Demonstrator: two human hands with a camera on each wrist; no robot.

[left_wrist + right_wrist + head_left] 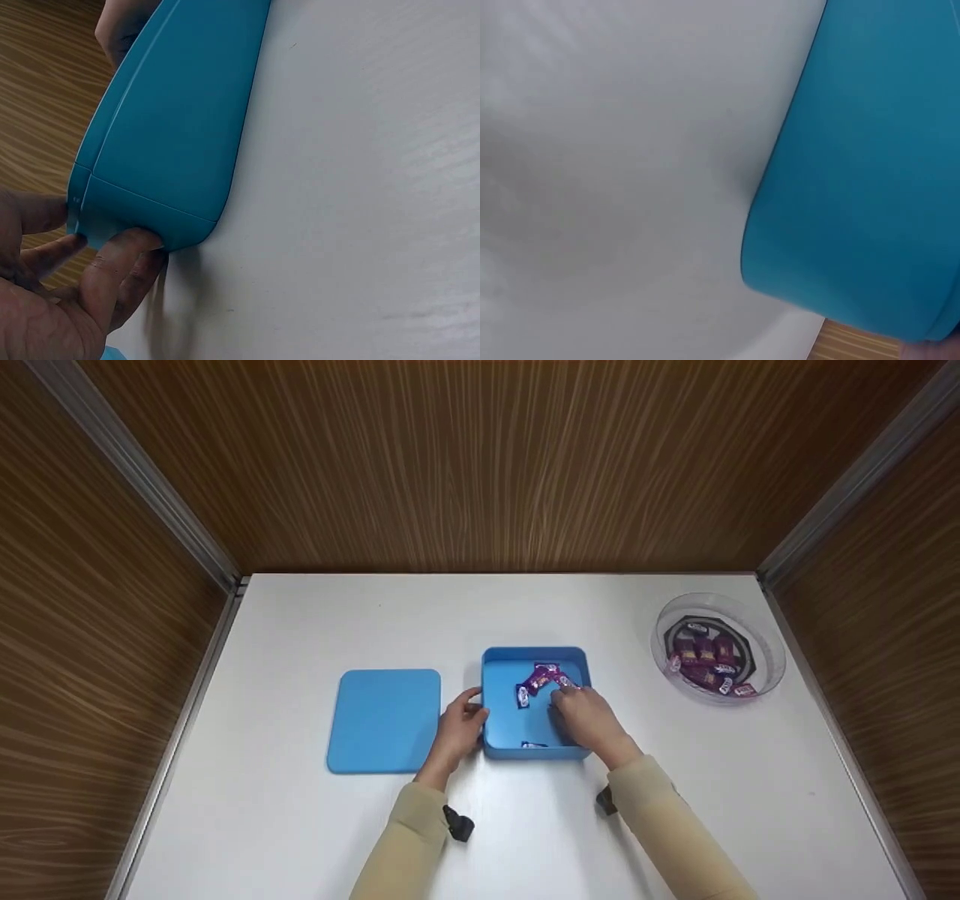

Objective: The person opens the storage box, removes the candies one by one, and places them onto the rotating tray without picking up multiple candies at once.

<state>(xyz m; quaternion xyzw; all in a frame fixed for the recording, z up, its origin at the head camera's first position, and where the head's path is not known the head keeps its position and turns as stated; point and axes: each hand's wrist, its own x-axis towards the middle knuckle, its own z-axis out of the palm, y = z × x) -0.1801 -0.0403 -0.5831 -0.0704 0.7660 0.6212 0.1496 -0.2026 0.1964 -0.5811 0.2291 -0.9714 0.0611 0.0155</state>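
Observation:
A square blue box (517,753) stands on the white table with several small purple wrapped candies (540,678) in it, most toward its far side. One dark wrapped candy (523,696) is apart from that cluster, and another (534,745) is by the near wall. My left hand (459,729) holds the box's left side, with bent fingers (120,259) against the outer wall. Over the right part of the box, my right hand (589,716) reaches down inside, fingers bent low beside the candies. I cannot tell whether a candy is between its fingertips.
A flat blue lid (385,721) lies left of the box. At the back right is a clear round bowl (772,660) with several purple, pink and dark wrapped candies (705,652). Wood-grain panels (487,465) wall in the table at the back and sides.

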